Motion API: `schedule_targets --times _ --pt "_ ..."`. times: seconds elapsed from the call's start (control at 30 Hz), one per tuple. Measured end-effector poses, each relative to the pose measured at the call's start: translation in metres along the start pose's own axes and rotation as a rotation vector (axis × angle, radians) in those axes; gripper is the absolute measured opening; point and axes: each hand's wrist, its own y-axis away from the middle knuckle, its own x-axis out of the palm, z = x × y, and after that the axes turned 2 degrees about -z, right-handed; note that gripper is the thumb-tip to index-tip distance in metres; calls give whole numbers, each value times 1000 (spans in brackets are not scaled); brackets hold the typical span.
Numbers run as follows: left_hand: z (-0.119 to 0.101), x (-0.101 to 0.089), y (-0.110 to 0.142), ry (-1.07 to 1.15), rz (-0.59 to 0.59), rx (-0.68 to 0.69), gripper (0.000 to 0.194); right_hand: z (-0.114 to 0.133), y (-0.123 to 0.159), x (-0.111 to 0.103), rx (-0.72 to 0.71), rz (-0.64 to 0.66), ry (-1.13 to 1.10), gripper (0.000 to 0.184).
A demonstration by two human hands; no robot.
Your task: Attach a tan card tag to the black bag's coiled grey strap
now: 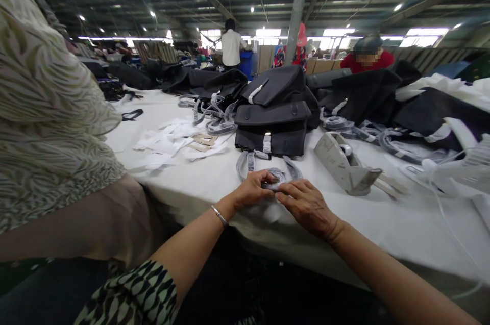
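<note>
Two hands, left hand [252,188] and right hand [306,205], pinching grey strap [276,176], no readable writing on black bags [272,113]

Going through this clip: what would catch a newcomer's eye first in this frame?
Both hands, left hand and right hand, meet at the near edge of the white table, pinching a grey strap. Just behind them rises a stack of dark bags, with a grey tape dispenser to its right.
</note>
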Motion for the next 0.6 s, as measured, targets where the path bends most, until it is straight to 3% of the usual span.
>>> schedule_targets --times 0.13,0.33,0.6 --pt "-6 8 4 -295 -18 30 28 -6 0 13 192 63 -121 19" --pt "-9 9 8 -357 -4 15 69 -17 2 33 525 156 -487 18" --pt "-12 7 9 -416 27 -8 63 -39 -16 39 828 369 -891 17"
